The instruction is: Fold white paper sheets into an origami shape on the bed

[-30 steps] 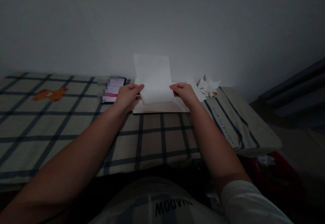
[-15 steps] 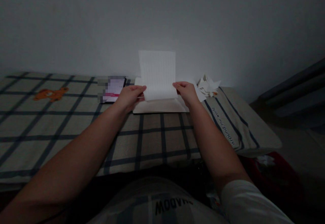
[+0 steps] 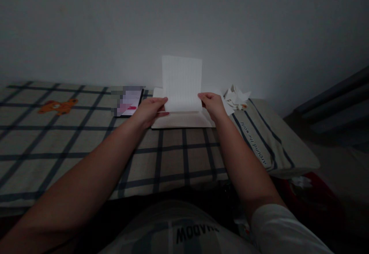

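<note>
A lined sheet of paper [image 3: 182, 83] stands nearly upright in front of the wall, its lower edge close above an open notebook [image 3: 184, 120]. My left hand [image 3: 150, 110] pinches the sheet's lower left edge between thumb and fingers. At the lower right edge, my right hand [image 3: 211, 103] grips it the same way. The notebook lies flat beneath both hands, with its pages partly hidden behind the sheet. Faint lines run across the sheet; I cannot make out any writing on it.
Left of the notebook lies a tablet [image 3: 129, 102] with a lit, partly blurred screen. Crumpled paper [image 3: 236, 97] sits to the right. A checked cloth [image 3: 184, 154] with an orange bear figure [image 3: 57, 107] covers the table. A red bin [image 3: 319, 192] stands below the right edge.
The sheet has shifted slightly to the right, and its tilt has changed a little. Both hands keep their hold, moving only slightly.
</note>
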`<state>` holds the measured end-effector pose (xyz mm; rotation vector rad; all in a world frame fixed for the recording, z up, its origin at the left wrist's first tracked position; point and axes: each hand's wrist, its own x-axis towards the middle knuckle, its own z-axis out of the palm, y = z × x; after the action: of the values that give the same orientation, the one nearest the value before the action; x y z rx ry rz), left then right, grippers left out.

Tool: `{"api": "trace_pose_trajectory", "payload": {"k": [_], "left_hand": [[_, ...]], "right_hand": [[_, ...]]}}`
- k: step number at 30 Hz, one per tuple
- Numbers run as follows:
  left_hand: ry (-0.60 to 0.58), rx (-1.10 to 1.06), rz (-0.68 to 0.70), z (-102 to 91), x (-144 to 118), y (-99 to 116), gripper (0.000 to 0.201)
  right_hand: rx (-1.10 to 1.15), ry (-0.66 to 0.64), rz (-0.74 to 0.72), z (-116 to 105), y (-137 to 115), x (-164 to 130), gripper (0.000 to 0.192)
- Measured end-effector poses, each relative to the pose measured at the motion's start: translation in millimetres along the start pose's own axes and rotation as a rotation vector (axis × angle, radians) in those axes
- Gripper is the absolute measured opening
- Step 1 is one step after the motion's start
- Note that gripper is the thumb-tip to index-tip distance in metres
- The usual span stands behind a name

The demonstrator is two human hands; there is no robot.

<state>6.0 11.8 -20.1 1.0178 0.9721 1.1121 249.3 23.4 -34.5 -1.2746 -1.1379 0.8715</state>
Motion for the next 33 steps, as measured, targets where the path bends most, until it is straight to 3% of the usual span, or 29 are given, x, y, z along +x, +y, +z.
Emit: {"api": "trace_pose_trajectory", "payload": {"k": [9, 14, 21, 26, 29, 33], "left_hand": [[0.118, 0.136, 0.118, 3.0, 1, -2, 0.019], [0.084, 0.118, 0.1, 2.5, 1, -2, 0.018], [0.174, 0.189, 0.172, 1.0, 4, -4, 0.016], [0.237, 0.164, 0.226, -1.4, 6, -4, 0.015], [0.21, 0.139, 0.218, -0.7, 4, -2, 0.016], [0.096, 0.111, 0.108, 1.1, 2, -2, 0.023]], "right_hand": [[-0.111, -0.013, -0.06, -1, -1, 1, 0.02], [-0.147, -0.006, -0.093, -2, 1, 1, 0.019], [0.025, -0.034, -0.018, 0, -8, -5, 0.021], [-0.006, -0.107, 0.007, 2, -8, -7, 0.018], [-0.06, -0.101, -0.006, 2, -4, -5, 0.016], [-0.053, -0.072, -0.009, 2, -3, -4, 0.014]]}}
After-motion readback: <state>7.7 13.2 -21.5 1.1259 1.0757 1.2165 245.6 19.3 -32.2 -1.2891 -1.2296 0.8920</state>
